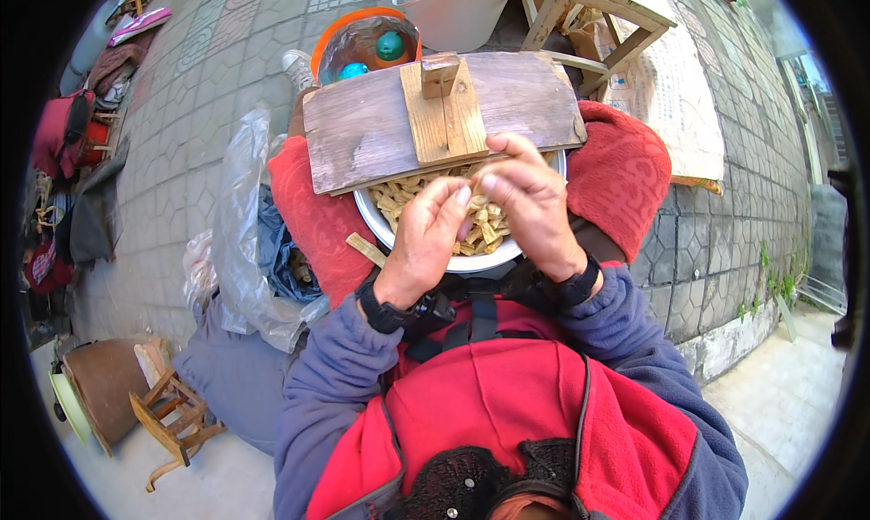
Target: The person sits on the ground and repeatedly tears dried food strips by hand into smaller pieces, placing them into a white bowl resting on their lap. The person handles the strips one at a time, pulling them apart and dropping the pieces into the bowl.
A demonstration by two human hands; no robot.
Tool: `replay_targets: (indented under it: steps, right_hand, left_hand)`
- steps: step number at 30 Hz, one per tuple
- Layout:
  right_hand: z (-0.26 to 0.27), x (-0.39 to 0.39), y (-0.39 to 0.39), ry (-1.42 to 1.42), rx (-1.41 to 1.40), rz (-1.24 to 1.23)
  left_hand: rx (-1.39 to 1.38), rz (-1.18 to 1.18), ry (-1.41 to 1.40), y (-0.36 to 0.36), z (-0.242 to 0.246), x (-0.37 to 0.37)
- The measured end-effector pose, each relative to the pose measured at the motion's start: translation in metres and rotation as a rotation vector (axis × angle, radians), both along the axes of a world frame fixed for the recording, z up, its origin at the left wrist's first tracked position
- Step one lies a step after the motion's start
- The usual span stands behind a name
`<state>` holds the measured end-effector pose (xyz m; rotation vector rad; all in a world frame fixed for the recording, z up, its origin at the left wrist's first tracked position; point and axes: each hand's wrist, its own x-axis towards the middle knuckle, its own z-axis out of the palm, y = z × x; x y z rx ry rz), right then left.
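Over a white basin (452, 265) on my lap, my left hand (428, 227) and my right hand (533, 210) meet with fingertips close together. A small pale piece seems to be pinched between them, but the fingers hide most of it. Short, knotted-looking tan strips (486, 231) fill the basin below. Just beyond my hands a wooden board (360, 125) lies across my knees and covers the basin's far part. A wooden block with an upright peg (445, 122) stands on the board. One flat tan strip (366, 249) sticks out at the basin's left edge.
An orange-rimmed bucket (326, 37) with teal items stands beyond the board, beside a large white bucket (455, 10) and a wooden stool (612, 6). A clear plastic bag (238, 180) and a dark blue bag (282, 248) lie left of my knee. A white sack (680, 125) lies at the right.
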<state>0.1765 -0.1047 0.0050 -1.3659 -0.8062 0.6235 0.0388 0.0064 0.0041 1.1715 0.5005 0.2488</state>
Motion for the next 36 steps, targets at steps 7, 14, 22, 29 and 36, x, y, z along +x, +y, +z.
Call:
replay_targets:
  steps: [7, 14, 22, 29, 36]
  right_hand:
    - [0.040, 0.065, -0.007, 0.354, 0.127, -0.286]
    - [0.016, 0.015, -0.019, -0.233, -0.442, 0.399]
    - [0.046, 0.028, -0.026, -0.443, -0.430, 0.598]
    - [0.045, 0.031, 0.001, -0.385, -0.337, 0.465]
    - [0.031, 0.048, 0.035, -0.398, -0.321, 0.078]
  left_hand:
    - [0.848, -0.074, 0.234, -0.001, 0.001, -0.048]
    - [1.283, 0.024, -0.010, 0.013, 0.011, -0.022]
    - [0.632, -0.346, 0.035, 0.032, 0.021, -0.036]
    - [0.507, -0.313, 0.009, 0.041, 0.018, -0.009]
    - [0.535, -0.117, 0.072, 0.089, 0.005, 0.017]
